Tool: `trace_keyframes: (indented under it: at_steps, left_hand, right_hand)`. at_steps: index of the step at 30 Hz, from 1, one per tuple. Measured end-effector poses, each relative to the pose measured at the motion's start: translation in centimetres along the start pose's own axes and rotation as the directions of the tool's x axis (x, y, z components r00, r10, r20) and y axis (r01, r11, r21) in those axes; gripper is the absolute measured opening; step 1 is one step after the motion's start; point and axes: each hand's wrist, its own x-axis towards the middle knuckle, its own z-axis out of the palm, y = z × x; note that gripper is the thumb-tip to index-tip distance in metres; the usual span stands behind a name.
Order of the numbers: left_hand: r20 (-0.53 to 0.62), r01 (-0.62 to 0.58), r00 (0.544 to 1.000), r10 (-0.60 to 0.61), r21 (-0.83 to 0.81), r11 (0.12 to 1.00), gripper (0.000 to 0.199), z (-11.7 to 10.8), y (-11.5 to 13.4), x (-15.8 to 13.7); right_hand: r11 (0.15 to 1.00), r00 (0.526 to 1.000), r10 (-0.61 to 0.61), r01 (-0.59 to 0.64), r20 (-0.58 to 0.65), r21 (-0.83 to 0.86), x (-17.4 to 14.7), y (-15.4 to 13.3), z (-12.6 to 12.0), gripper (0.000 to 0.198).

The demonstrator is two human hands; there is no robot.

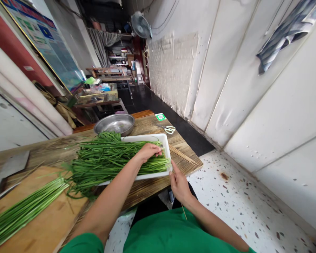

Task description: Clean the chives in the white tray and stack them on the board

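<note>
A white tray (167, 143) on the wooden table holds a heap of long garlic chives (105, 154), their pale stem ends toward its right side. My left hand (149, 151) is over those stem ends, thumb and fingers pinched together on chive stems. At the tray's near right corner is my right hand (179, 183), its fingers closed. A thin bamboo skewer (184, 212) sticks out below that hand toward my green shirt; its other end is hidden. More bamboo skewers (183, 154) lie on the table to the right of the tray.
Behind the tray stand a metal basin (114, 123) and green-handled scissors (170, 129). On the left, a cutting board (42, 218) bears another bunch of chives (26, 214), with a cleaver (12, 168) beside it. The wooden table's right corner (197, 163) is close to my right hand.
</note>
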Motion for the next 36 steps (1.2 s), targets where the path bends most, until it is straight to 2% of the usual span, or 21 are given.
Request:
trace_keyframes:
  at_steps: [12, 19, 26, 36]
  left_hand:
    - [0.004, -0.013, 1.000, 0.013, -0.028, 1.000, 0.020, -0.04, -0.22, 0.22]
    - [0.015, -0.033, 0.999, 0.033, 0.005, 0.999, 0.021, -0.04, -0.16, 0.07]
    - [0.000, -0.021, 1.000, 0.021, -0.031, 0.999, 0.021, -0.06, 0.04, 0.01]
    - [0.014, -0.015, 1.000, 0.016, -0.066, 0.998, 0.023, -0.02, 0.13, -0.11]
  right_hand:
    - [0.998, 0.998, 0.042, -0.040, 0.056, -0.048, 0.09, -0.18, -0.18, 0.050]
    - [0.998, 0.998, 0.040, -0.037, 0.054, -0.060, 0.09, -0.45, -0.26, 0.050]
    - [0.999, 1.000, 0.018, -0.017, 0.023, -0.049, 0.10, -0.58, -0.32, 0.049]
    - [0.997, 0.997, 0.053, -0.050, 0.049, -0.058, 0.00, -0.40, -0.21, 0.049]
